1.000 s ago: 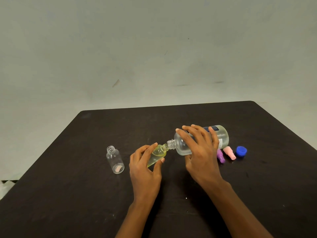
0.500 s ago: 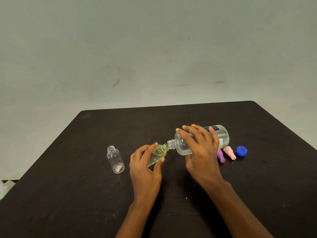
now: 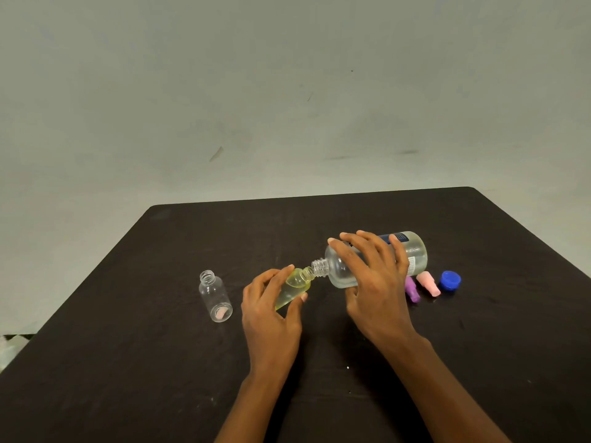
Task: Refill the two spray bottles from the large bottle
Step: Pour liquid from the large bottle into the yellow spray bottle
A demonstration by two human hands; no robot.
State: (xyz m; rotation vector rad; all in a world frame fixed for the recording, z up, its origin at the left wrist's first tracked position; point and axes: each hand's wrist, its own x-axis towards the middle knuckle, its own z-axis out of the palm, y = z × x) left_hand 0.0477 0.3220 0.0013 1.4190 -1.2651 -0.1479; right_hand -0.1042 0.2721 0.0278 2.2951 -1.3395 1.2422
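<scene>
You've got a dark table [image 3: 479,362] under everything, its far edge set against a pale wall [image 3: 287,91]. Biggest piece on it is the large bottle [image 3: 414,254], tipped right over on its side. Its mouth points to your left, its base sits to the right, and clear liquid lies along its lower side.

Your right hand [image 3: 374,282] is grasping it from above. The fingers are spread and curled over the shoulder and label, and the thumb is down on the near side.

Your left hand [image 3: 268,311] is wrapped round the small bottle [image 3: 295,284], thumb on the near side and fingers over the far side. It holds the bottle tilted, neck up and to the right. The two open necks meet mouth to mouth, just left of your right hand. That small bottle shows yellowish liquid through most of its body. Whether anything is running across at the necks, I can't make out from here.

Off to your left, well apart from both hands, the second small bottle [image 3: 216,297] stands upright. It's uncapped and clear, with something pinkish at its bottom.

Over on the right, just beside the large bottle's base, three loose pieces lie in a row. The blue cap [image 3: 450,280] is furthest out, the pink spray top [image 3: 428,283] lies next to it, and the purple spray top [image 3: 412,290] is tucked partly behind your right hand.
</scene>
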